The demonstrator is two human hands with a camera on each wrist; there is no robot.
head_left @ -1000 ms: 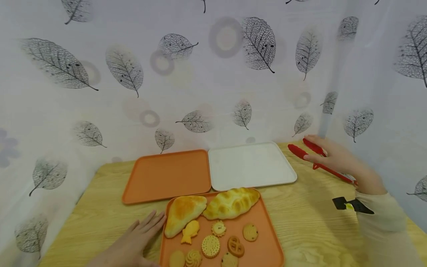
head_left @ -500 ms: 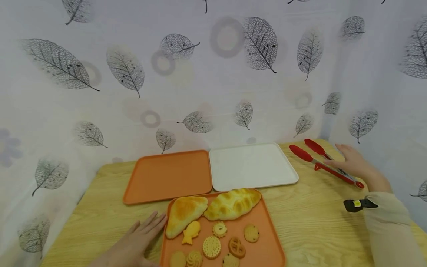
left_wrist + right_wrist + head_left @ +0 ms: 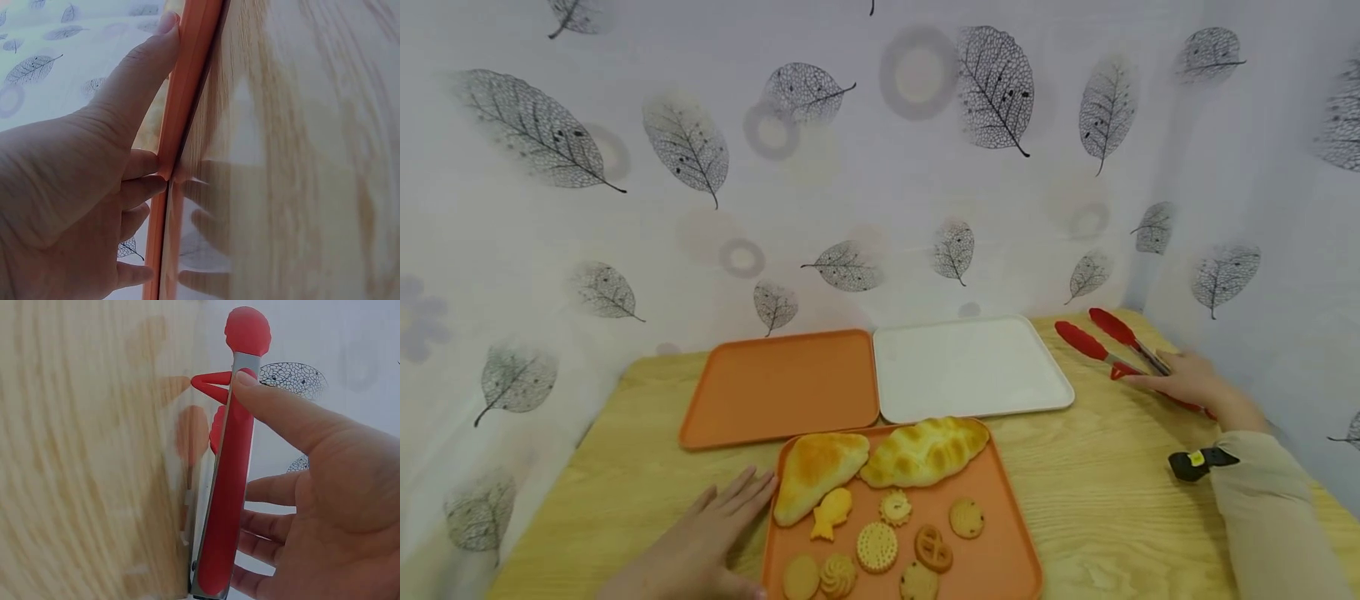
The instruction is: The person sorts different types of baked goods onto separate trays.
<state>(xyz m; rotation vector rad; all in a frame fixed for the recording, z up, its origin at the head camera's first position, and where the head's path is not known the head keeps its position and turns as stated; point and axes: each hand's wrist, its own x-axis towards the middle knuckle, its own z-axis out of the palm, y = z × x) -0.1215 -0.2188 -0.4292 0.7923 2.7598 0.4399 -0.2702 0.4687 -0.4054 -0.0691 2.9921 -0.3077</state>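
Note:
Red silicone-tipped tongs (image 3: 1105, 346) lie on the table at the right, their arms spread. My right hand (image 3: 1198, 383) grips them: in the right wrist view the thumb lies along the red handle (image 3: 228, 487) and the other fingers reach behind it. At the lower left, my left hand (image 3: 700, 533) rests beside the front orange tray (image 3: 985, 575), fingers extended, with fingertips at its edge. That tray carries a triangular bread (image 3: 818, 471), a long braided bread (image 3: 925, 454), a fish-shaped cookie (image 3: 831, 512), a pretzel (image 3: 933, 547) and several round cookies (image 3: 876, 547).
Behind the front tray stand another orange tray (image 3: 782, 387) and a white tray (image 3: 973, 367), side by side. A pale curtain (image 3: 880, 167) with leaf prints hangs along the back of the wooden table (image 3: 1112, 500).
My right hand first drew back to the right off the tongs' tips, then came down onto their handles. The left hand stayed by the front tray. The view tilted slightly.

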